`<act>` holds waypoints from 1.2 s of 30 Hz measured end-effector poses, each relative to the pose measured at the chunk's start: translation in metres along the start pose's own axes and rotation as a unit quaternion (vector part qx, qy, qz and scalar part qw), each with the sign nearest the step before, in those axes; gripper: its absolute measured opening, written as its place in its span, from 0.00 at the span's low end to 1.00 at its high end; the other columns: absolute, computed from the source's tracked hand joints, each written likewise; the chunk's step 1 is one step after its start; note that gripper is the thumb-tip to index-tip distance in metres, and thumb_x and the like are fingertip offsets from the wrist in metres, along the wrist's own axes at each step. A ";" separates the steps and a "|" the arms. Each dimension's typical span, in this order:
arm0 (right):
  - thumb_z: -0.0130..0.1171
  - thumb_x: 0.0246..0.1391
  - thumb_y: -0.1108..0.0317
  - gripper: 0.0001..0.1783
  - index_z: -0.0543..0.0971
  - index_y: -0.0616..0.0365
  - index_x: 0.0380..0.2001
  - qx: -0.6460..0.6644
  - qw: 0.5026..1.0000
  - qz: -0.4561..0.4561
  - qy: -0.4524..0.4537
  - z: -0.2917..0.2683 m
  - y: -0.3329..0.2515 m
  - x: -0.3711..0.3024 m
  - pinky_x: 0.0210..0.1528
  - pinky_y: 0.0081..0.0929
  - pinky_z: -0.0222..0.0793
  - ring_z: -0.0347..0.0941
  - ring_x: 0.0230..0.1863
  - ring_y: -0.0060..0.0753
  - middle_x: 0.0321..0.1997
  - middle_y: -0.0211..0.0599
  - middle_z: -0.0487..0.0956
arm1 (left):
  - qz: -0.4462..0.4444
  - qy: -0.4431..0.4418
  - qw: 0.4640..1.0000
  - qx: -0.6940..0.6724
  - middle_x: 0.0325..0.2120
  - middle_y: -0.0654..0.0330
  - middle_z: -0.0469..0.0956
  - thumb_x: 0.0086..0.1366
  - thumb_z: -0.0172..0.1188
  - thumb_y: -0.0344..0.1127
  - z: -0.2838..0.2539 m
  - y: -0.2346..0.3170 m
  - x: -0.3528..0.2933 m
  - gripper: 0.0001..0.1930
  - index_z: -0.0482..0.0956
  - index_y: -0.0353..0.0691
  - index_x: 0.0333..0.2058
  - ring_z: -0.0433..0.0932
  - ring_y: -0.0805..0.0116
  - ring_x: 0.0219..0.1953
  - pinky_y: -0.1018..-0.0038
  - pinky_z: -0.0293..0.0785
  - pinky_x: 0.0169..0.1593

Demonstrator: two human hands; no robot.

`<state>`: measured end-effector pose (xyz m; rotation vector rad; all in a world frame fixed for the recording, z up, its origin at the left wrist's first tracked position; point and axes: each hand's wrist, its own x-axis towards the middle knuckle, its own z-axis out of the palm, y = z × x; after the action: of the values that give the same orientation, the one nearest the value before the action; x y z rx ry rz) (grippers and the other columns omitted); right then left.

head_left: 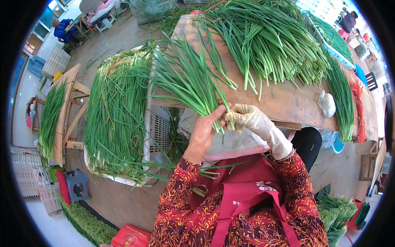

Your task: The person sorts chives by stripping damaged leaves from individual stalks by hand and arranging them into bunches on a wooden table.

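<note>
1. Clamped a leafy green bunch [194,85] near its stem ends [219,130] in the bare left hand [204,131], with leaves [177,68] over the wooden table [288,98].
2. Pinched a stem [232,124] alongside with the gloved right hand [249,119].
3. Seemed light, limp-leaved, easily bruised; probably best gripped low, by firmer stems.

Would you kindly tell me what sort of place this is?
Probably a vegetable sorting or packing workspace: held green stalks, a larger green pile on a wooden table, and a white crate of greens suggest it.
</note>
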<state>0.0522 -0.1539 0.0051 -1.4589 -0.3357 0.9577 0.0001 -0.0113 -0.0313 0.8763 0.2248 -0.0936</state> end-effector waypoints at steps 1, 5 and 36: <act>0.51 0.49 0.58 0.15 0.73 0.61 0.30 0.001 1.000 0.003 0.000 0.001 0.000 -0.002 0.26 0.16 0.62 0.67 0.26 0.18 0.25 0.29 0.75 | -0.002 0.002 1.000 -0.002 0.23 0.66 0.72 0.54 0.55 0.33 0.001 -0.001 -0.002 0.10 0.70 0.37 0.34 0.68 0.80 0.18 0.82 0.67 0.21; 0.51 0.49 0.56 0.15 0.75 0.58 0.30 -0.194 0.977 -0.055 0.073 -0.002 -0.001 -0.004 0.30 0.20 0.64 0.69 0.27 0.20 0.23 0.32 0.75 | 0.001 0.029 0.999 -0.039 0.26 0.63 0.73 0.53 0.55 0.31 0.006 0.002 -0.004 0.10 0.69 0.38 0.35 0.70 0.77 0.22 0.80 0.68 0.22; 0.57 0.44 0.65 0.11 0.73 0.59 0.31 -0.289 0.945 -0.059 0.140 0.006 -0.013 -0.005 0.31 0.19 0.66 0.69 0.28 0.21 0.25 0.30 0.75 | -0.028 -0.010 0.998 -0.063 0.33 0.61 0.72 0.50 0.58 0.29 -0.002 -0.010 -0.033 0.17 0.66 0.39 0.39 0.71 0.72 0.32 0.79 0.68 0.29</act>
<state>0.0487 -0.1513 0.0195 -2.0567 -0.5137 0.5580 -0.0340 -0.0163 -0.0324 0.7439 0.2334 -0.1391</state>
